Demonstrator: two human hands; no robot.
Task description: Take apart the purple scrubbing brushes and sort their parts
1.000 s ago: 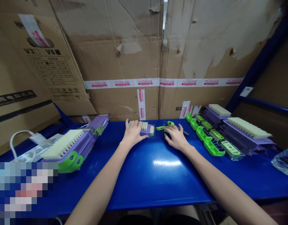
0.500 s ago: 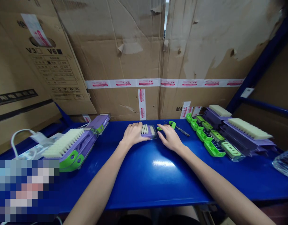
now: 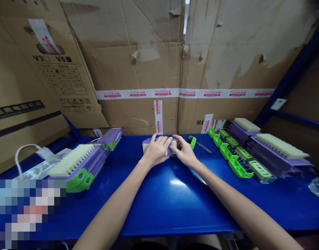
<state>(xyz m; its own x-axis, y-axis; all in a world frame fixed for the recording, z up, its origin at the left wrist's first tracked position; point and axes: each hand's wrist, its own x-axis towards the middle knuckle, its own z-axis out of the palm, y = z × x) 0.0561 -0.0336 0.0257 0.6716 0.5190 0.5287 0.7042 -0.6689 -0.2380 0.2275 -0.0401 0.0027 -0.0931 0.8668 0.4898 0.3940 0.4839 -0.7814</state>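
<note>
A purple brush block [image 3: 148,144] with cream bristles lies on the blue table [image 3: 162,198] near the cardboard wall. My left hand [image 3: 156,151] rests on top of it, fingers curled over its right part. My right hand [image 3: 184,152] meets it from the right, fingertips pinching the block's right end. A small green clip [image 3: 192,141] and a thin metal tool [image 3: 204,147] lie just right of my right hand.
A stack of purple brush units with green ends [image 3: 78,166] lies at the left, with a white cable [image 3: 24,159] beside it. At the right lie more purple brush units [image 3: 276,152] and a row of green parts [image 3: 233,156]. Cardboard boxes [image 3: 159,62] wall the back.
My right hand moved left from the green clip to the block's right end. My left hand slid right over the block. The view shifted slightly.
</note>
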